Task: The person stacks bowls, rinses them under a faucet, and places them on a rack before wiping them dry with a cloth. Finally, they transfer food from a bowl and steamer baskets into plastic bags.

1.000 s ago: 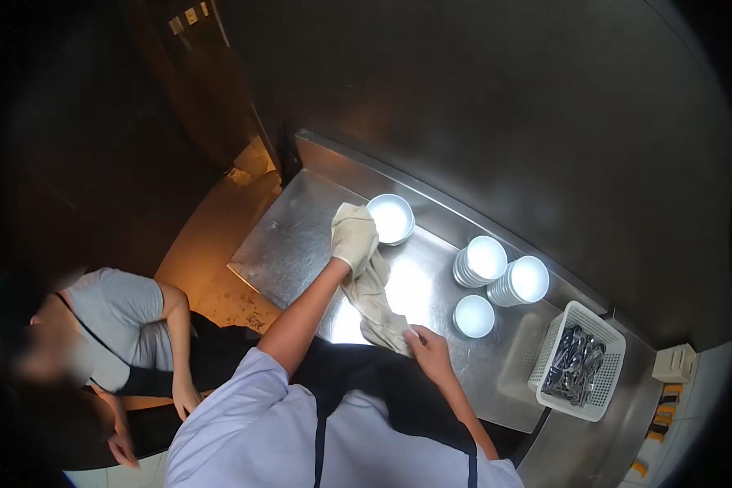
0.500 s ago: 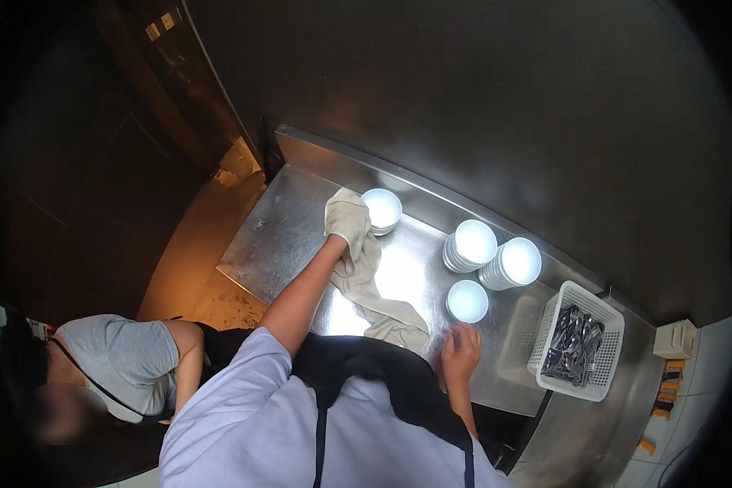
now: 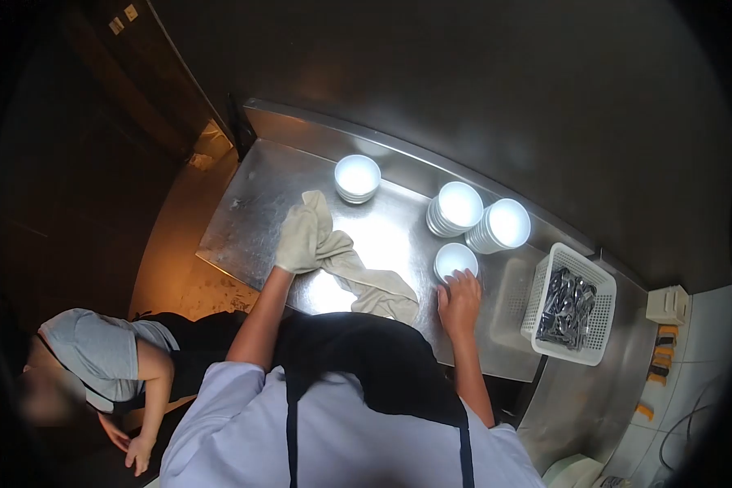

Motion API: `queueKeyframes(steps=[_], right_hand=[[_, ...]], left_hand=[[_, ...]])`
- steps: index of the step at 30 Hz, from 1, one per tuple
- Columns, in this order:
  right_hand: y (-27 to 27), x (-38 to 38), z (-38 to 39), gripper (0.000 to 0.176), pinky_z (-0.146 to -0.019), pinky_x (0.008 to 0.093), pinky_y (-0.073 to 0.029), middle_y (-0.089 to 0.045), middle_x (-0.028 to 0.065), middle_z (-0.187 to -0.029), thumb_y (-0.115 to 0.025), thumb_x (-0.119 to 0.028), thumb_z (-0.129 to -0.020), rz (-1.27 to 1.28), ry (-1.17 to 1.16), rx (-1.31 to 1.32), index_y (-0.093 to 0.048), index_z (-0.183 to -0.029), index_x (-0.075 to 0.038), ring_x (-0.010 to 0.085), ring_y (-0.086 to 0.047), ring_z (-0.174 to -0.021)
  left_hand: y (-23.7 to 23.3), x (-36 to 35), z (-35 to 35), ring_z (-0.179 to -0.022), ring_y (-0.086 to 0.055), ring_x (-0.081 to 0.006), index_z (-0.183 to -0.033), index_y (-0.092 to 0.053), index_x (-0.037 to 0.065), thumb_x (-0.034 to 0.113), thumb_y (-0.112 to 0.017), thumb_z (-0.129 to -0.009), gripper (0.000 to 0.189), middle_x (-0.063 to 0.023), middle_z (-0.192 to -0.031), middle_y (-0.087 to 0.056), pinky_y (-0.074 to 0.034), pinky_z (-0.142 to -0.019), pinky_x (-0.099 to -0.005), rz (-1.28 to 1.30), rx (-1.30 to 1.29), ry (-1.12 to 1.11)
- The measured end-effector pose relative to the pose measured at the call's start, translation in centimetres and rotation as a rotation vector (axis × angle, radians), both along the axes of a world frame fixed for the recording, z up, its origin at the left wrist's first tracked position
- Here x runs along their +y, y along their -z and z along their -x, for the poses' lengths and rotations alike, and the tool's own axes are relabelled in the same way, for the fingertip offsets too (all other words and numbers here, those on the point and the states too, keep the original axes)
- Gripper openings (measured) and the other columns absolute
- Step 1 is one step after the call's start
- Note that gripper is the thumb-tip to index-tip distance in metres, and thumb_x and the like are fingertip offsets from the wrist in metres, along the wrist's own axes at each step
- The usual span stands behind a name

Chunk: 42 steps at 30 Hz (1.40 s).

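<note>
A beige cloth (image 3: 346, 264) covers my left hand (image 3: 299, 236) at the left of the steel counter (image 3: 256, 175); its fingers are hidden, and the cloth trails right toward my apron. Beyond it, near the back ledge, stands a short stack of white bowls (image 3: 357, 177). My right hand (image 3: 460, 297) is at the near rim of a white bowl (image 3: 454, 259), fingertips over the edge, thumb apart from the fingers. Just behind this bowl are two taller stacks of white bowls (image 3: 459, 205), (image 3: 507, 224), side by side.
Right of the bowls, a white perforated basket (image 3: 607, 317) holds metal cutlery (image 3: 568, 307). A raised ledge (image 3: 398, 154) runs along the dark wall. At the lower left is another person (image 3: 98, 354) in a grey shirt. Orange-handled items (image 3: 663, 350) lie at far right.
My left hand and the cloth on it have moved away from the short bowl stack, toward my body. My right hand has moved forward onto the near bowl's rim. The whole view has shifted.
</note>
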State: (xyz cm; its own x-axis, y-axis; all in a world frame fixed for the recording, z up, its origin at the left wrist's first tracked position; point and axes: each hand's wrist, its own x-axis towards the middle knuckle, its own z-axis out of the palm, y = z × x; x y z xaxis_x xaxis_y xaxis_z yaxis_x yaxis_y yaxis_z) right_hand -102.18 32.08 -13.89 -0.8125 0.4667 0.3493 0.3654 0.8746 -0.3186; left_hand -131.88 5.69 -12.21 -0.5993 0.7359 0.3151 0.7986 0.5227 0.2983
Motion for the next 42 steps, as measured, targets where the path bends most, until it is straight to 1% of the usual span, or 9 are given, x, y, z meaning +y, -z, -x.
queueKeyframes(steps=[9, 19, 24, 25, 27, 30, 33, 38, 42], right_hand=[[0.2, 0.2, 0.5, 0.009, -0.090, 0.0456, -0.047, -0.069, 0.0162, -0.084, -0.068, -0.009, -0.087, 0.055, -0.029, 0.008, -0.072, -0.091, -0.002, 0.0331, -0.066, -0.084], [0.1, -0.6, -0.5, 0.008, -0.084, 0.0447, -0.048, -0.069, 0.0138, -0.080, -0.070, -0.008, -0.076, 0.021, -0.071, 0.025, -0.070, -0.082, -0.002, 0.0302, -0.066, -0.080], [0.2, -0.8, -0.7, 0.011, -0.086, 0.0448, -0.049, -0.069, 0.0126, -0.078, -0.073, -0.009, -0.072, -0.045, -0.082, 0.065, -0.070, -0.081, -0.003, 0.0305, -0.066, -0.079], [1.2, -0.5, -1.3, 0.019, -0.096, 0.0476, -0.047, -0.070, 0.0167, -0.096, -0.076, -0.014, -0.072, 0.078, -0.046, -0.049, -0.070, -0.085, -0.002, 0.0348, -0.065, -0.095], [-0.8, -1.1, -0.8, 0.024, -0.101, 0.0485, -0.044, -0.065, 0.0204, -0.114, -0.078, -0.016, -0.072, 0.031, -0.035, -0.055, -0.070, -0.089, -0.001, 0.0380, -0.060, -0.110], [-1.9, -0.8, 0.2, 0.056, -0.109, 0.0505, -0.038, -0.047, 0.0258, -0.144, -0.084, -0.024, -0.070, 0.019, 0.006, -0.144, -0.064, -0.118, -0.001, 0.0435, -0.045, -0.131], [-2.5, 0.0, 1.6, 0.093, -0.110, 0.0529, -0.037, -0.045, 0.0270, -0.144, -0.088, -0.031, -0.064, 0.032, -0.008, -0.201, -0.046, -0.143, -0.006, 0.0448, -0.045, -0.129], [-2.9, 1.1, 3.1, 0.095, -0.105, 0.0508, -0.044, -0.047, 0.0252, -0.141, -0.088, -0.036, -0.061, 0.118, 0.016, -0.431, -0.048, -0.143, -0.008, 0.0433, -0.046, -0.129], [-3.7, 0.9, 3.6, 0.096, -0.104, 0.0507, -0.044, -0.048, 0.0260, -0.139, -0.089, -0.033, -0.060, 0.104, -0.032, -0.436, -0.048, -0.142, -0.005, 0.0433, -0.047, -0.127]], left_hand=[[-2.1, -3.0, -4.8, -0.096, -0.055, -0.0503, -0.108, -0.050, -0.007, 0.028, -0.079, -0.068, 0.060, -0.0318, -0.104, -0.055, -0.047, -0.082, -0.0534, -0.087, -0.202, -0.140], [-6.5, -2.1, -6.7, -0.093, -0.055, -0.0521, -0.106, -0.045, -0.003, 0.017, -0.066, -0.077, 0.041, -0.0316, -0.103, -0.054, -0.045, -0.078, -0.0550, -0.082, -0.358, -0.171], [-6.8, -0.9, -7.4, -0.072, -0.063, -0.0277, -0.090, -0.051, -0.001, 0.042, -0.042, -0.105, 0.046, -0.0158, -0.076, -0.051, -0.049, -0.064, -0.0444, -0.771, -0.838, -0.130], [-6.5, -0.8, -7.3, -0.069, -0.062, -0.0277, -0.091, -0.051, -0.001, 0.042, -0.043, -0.105, 0.046, -0.0165, -0.076, -0.051, -0.049, -0.062, -0.0436, -0.806, -0.949, -0.193], [-5.8, -1.9, -6.3, -0.061, -0.060, -0.0300, -0.089, -0.049, 0.000, 0.041, -0.043, -0.104, 0.044, -0.0179, -0.072, -0.052, -0.049, -0.057, -0.0415, -0.305, -0.397, -0.289], [-9.0, -2.2, -6.6, -0.087, -0.056, -0.0436, -0.097, -0.056, -0.004, 0.045, -0.019, -0.105, 0.062, -0.0260, -0.090, -0.060, -0.045, -0.081, -0.0473, -0.245, -0.698, -0.250], [-5.7, -1.9, -5.5, -0.068, -0.059, -0.0403, -0.085, -0.048, -0.002, 0.027, -0.051, -0.090, 0.030, -0.0223, -0.074, -0.058, -0.049, -0.064, -0.0476, -0.342, -0.782, -0.248], [-3.3, -2.4, -5.2, -0.070, -0.064, -0.0456, -0.088, -0.049, -0.012, 0.018, -0.070, -0.080, 0.038, -0.0316, -0.082, -0.060, -0.054, -0.064, -0.0498, -0.134, -0.242, -0.186], [-2.8, -3.8, -5.7, -0.079, -0.065, -0.0398, -0.086, -0.055, -0.009, 0.014, -0.069, -0.077, 0.028, -0.0241, -0.082, -0.059, -0.057, -0.063, -0.0444, -0.102, -0.097, -0.139]])
